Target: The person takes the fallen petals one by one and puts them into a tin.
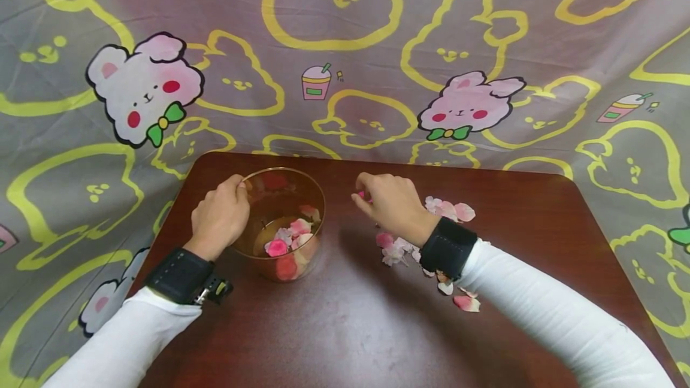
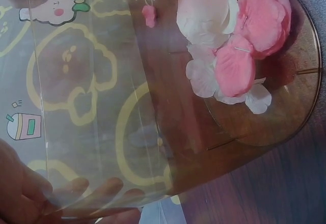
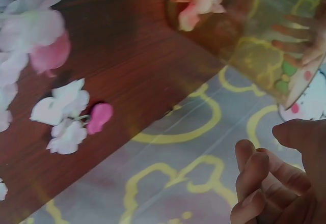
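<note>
Clear amber plastic cup [image 1: 284, 220], soft petals [image 1: 288, 237]

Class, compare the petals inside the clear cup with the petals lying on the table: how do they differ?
The petals in the cup sit heaped together at its bottom; the petals on the table lie scattered flat beside the right hand. The left hand holds the cup at its rim. Both groups mix pink and white.

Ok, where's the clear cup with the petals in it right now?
In the head view the cup stands left of centre on the brown table, its rim pinched by the left hand, with the right hand beside it.
</note>
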`<control>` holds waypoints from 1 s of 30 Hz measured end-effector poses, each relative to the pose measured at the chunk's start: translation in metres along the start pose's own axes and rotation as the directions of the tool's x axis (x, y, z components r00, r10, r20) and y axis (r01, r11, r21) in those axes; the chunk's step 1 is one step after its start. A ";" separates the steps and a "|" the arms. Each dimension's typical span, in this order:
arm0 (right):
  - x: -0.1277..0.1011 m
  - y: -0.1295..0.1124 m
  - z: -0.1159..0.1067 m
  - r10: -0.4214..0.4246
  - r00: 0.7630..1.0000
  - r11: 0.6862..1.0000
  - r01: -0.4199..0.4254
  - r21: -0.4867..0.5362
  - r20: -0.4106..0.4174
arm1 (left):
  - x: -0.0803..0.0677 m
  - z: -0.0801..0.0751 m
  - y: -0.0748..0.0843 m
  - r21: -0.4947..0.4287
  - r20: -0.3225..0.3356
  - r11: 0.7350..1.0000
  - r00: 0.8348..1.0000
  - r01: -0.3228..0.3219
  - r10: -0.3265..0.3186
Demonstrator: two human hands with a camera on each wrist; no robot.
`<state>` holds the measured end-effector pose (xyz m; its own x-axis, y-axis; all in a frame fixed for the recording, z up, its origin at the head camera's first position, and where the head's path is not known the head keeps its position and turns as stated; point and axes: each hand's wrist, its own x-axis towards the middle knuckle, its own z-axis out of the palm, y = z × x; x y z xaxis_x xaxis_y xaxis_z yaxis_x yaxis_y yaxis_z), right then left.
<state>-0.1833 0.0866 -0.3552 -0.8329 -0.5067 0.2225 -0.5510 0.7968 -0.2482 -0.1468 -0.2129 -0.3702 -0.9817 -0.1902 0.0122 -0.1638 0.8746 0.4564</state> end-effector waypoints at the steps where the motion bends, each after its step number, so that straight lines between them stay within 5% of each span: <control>1: -0.001 0.003 0.001 0.010 1.000 1.000 -0.010 0.005 0.004 | 0.000 0.000 0.000 0.001 0.000 1.000 1.000 0.000 0.000; 30: -0.028 0.101 0.008 0.255 0.964 0.964 -0.248 -0.093 0.069 | 0.001 0.000 -0.001 -0.003 0.007 1.000 1.000 -0.002 0.002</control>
<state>-0.2156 0.1784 -0.3944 -0.9474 -0.3080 0.0866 -0.3196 0.9247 -0.2067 -0.1473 -0.2136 -0.3708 -0.9827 -0.1852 0.0068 -0.1615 0.8737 0.4589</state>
